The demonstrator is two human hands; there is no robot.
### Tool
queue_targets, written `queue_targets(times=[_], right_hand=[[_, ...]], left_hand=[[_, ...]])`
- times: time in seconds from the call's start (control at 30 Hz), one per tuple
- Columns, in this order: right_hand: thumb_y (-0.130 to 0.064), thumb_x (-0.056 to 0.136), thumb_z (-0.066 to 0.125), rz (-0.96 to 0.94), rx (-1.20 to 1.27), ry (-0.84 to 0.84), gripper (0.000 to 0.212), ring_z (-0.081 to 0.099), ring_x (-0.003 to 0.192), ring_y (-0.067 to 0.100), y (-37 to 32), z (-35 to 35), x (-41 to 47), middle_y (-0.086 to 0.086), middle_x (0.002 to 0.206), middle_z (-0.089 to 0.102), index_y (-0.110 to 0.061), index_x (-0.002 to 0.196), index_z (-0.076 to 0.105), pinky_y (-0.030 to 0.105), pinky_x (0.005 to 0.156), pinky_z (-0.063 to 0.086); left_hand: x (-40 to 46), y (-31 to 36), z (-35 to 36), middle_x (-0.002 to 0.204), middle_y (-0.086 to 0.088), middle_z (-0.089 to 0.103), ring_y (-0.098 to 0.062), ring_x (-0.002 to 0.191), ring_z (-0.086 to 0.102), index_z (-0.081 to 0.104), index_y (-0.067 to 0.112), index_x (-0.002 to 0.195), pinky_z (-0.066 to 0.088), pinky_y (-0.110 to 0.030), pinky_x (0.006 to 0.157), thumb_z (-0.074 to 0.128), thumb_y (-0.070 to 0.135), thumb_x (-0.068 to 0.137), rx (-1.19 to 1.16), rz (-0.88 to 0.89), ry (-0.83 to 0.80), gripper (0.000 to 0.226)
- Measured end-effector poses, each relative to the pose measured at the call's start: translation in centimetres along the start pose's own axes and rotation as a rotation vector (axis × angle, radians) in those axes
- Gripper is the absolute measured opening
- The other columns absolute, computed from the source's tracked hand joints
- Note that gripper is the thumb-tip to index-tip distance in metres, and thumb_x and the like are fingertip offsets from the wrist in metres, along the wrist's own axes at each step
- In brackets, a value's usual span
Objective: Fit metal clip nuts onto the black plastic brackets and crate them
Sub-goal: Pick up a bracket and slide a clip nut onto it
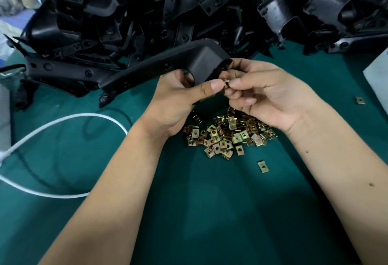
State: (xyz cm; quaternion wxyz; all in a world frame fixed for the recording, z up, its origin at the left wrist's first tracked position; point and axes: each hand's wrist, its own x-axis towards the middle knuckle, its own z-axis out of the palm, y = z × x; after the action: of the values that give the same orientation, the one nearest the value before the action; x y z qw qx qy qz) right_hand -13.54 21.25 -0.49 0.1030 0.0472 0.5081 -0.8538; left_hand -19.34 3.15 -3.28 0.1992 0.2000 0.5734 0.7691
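My left hand (178,96) grips a long black plastic bracket (159,65) by its hooded end, held above the green table. My right hand (264,94) pinches a small brass-coloured clip nut (226,84) at the bracket's lower edge, fingertip to fingertip with my left thumb. Below my hands lies a heap of loose clip nuts (228,134) on the green mat.
A big pile of black brackets (189,6) fills the far side of the table. Stray clip nuts (263,166) lie apart to the right. A white cable (52,126) and a black cable loop at the left. A white box (378,80) stands at the right edge.
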Motion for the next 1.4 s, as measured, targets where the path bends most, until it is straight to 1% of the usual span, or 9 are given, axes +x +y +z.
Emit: queue_targets(times=[0.1,0.2,0.33,0.43,0.6,0.73,1.07,1.23,1.4], right_hand=[[0.005,0.07,0.065,0.015,-0.028,-0.126,0.058,0.052,0.067,0.014,0.0,-0.3,-0.3,0.006,0.076,0.054,0.001,0.126,0.054,0.017,0.044,0.037],[0.01,0.08,0.064,-0.026,-0.114,-0.081,0.042,0.057,0.069,0.013,0.2,-0.4,-0.1,0.008,0.075,0.057,-0.002,0.12,0.065,0.016,0.047,0.039],[0.005,0.09,0.068,-0.115,-0.304,0.141,0.018,0.059,0.071,0.013,0.7,0.0,0.3,0.009,0.08,0.074,-0.008,0.098,0.078,0.017,0.054,0.046],[0.005,0.089,0.072,-0.215,-0.352,0.226,0.017,0.065,0.069,0.012,1.0,0.1,0.3,0.009,0.085,0.078,-0.008,0.1,0.077,0.019,0.055,0.049],[0.004,0.085,0.077,-0.304,-0.412,0.257,0.014,0.069,0.066,0.016,1.9,1.1,0.4,0.01,0.082,0.078,-0.005,0.095,0.075,0.022,0.053,0.05],[0.003,0.084,0.078,-0.31,-0.408,0.262,0.011,0.069,0.066,0.018,2.3,1.5,0.4,0.011,0.08,0.078,-0.005,0.091,0.075,0.022,0.053,0.051],[0.003,0.086,0.076,-0.296,-0.343,0.216,0.009,0.068,0.066,0.017,2.1,1.5,0.2,0.013,0.081,0.077,-0.004,0.092,0.075,0.022,0.056,0.052],[0.003,0.086,0.076,-0.294,-0.314,0.21,0.009,0.067,0.065,0.016,1.9,1.4,0.1,0.014,0.081,0.077,-0.004,0.092,0.075,0.021,0.056,0.052],[0.004,0.085,0.076,-0.283,-0.324,0.186,0.009,0.067,0.065,0.016,1.9,1.6,0.0,0.014,0.081,0.077,-0.004,0.09,0.075,0.021,0.055,0.052]], left_hand=[[0.2,0.6,-0.3,0.091,-0.005,0.079,-0.01,0.079,0.074,0.063,0.0,0.104,0.056,-0.018,0.071,0.077,0.008,0.073,-0.162,-0.062,0.141,0.036],[0.5,0.9,-0.9,0.097,-0.009,0.08,-0.012,0.087,0.075,0.066,0.003,0.095,0.057,-0.02,0.074,0.077,0.007,0.069,-0.208,-0.046,0.252,0.029],[0.5,0.8,-0.5,0.104,-0.013,0.075,-0.018,0.098,0.073,0.074,0.002,0.095,0.058,-0.024,0.083,0.079,0.014,0.078,-0.248,-0.071,0.261,0.021],[0.5,0.8,-0.4,0.096,-0.009,0.076,-0.016,0.094,0.073,0.08,0.005,0.086,0.058,-0.026,0.089,0.074,0.018,0.089,-0.374,-0.137,0.267,0.014],[0.0,0.6,0.9,0.081,0.003,0.071,-0.008,0.074,0.068,0.081,0.017,0.078,0.058,-0.025,0.075,0.073,0.039,0.086,-0.414,-0.213,0.24,0.025],[0.0,0.2,1.2,0.078,0.001,0.067,-0.013,0.074,0.065,0.08,0.017,0.075,0.058,-0.031,0.086,0.066,0.043,0.093,-0.44,-0.193,0.224,0.035],[0.1,-0.1,1.0,0.085,-0.011,0.066,-0.021,0.079,0.061,0.072,0.007,0.09,0.048,-0.042,0.104,0.07,0.047,0.085,-0.386,-0.222,0.135,0.041],[0.1,0.0,1.4,0.092,-0.015,0.06,-0.023,0.082,0.058,0.059,0.0,0.114,0.047,-0.044,0.111,0.071,0.048,0.081,-0.386,-0.226,0.154,0.059],[0.0,-0.2,1.8,0.08,-0.01,0.06,-0.02,0.075,0.057,0.063,0.004,0.099,0.05,-0.041,0.093,0.072,0.049,0.077,-0.426,-0.227,0.204,0.051]])
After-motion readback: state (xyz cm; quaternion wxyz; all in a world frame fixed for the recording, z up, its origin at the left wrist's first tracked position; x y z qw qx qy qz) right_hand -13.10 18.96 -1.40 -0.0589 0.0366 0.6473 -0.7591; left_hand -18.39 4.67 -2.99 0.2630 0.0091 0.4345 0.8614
